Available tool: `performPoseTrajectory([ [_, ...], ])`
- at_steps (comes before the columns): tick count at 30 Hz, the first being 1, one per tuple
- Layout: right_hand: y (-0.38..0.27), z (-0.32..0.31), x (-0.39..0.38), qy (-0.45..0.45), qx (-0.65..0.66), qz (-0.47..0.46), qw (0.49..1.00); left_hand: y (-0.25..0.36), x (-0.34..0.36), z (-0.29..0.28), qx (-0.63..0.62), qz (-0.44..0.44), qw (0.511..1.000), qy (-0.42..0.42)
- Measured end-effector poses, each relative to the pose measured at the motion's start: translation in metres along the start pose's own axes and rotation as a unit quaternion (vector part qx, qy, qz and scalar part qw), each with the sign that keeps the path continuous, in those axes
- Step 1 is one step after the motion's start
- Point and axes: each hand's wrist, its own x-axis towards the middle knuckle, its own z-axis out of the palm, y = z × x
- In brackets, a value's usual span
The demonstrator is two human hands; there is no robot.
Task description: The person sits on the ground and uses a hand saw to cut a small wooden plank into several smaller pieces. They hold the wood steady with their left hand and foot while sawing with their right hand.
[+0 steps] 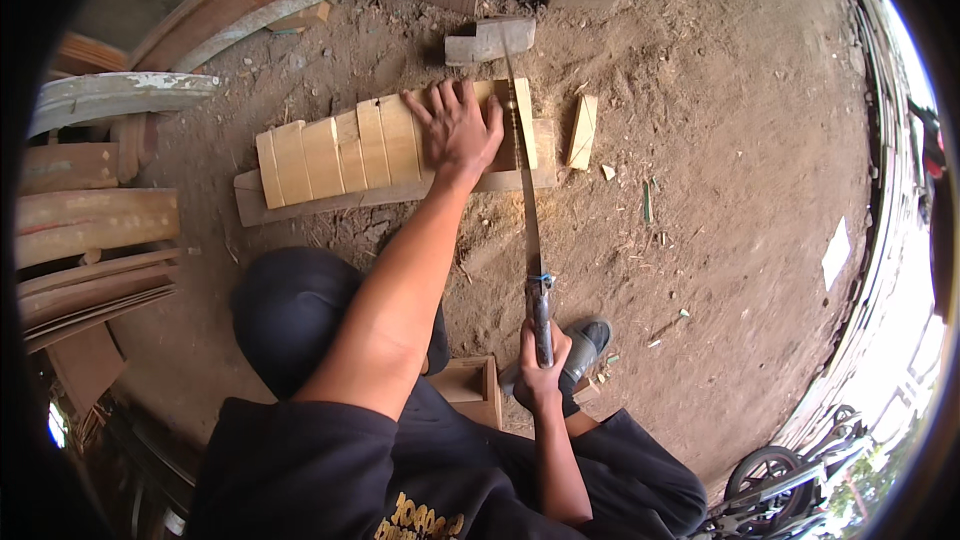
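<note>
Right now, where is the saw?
In the head view, the saw is right of centre: the right hand grips its handle, and its blade crosses the wood strips beside the left hand.

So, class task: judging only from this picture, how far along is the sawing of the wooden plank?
Done: one short offcut lies on the dirt right of the saw, apart from the plank. In hand: the left hand presses the marked plank onto a base board, while the right hand grips the handsaw, its blade across the plank's right end. Left: several marked sections toward the left end look uncut.
</note>
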Motion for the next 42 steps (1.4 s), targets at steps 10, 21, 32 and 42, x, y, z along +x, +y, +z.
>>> performPoseTrajectory([
  [10, -0.007, 0.020, -0.001, 0.035, -0.022, -0.041, 0.998, -0.075, 0.118, 0.022, -0.209, -0.106, 0.951, -0.201],
  [21, -0.007, 0.029, -0.008, 0.048, -0.050, -0.039, 0.997, -0.138, 0.136, 0.007, -0.007, 0.233, 0.954, -0.189],
  [32, 0.011, 0.045, -0.005, 0.063, -0.056, -0.099, 0.992, -0.285, 0.121, -0.073, 0.105, 0.035, 0.982, -0.154],
  [42, 0.016, 0.028, -0.002, 0.059, -0.033, -0.098, 0.993, -0.031, -0.005, -0.058, 0.040, 0.200, 0.938, -0.280],
])
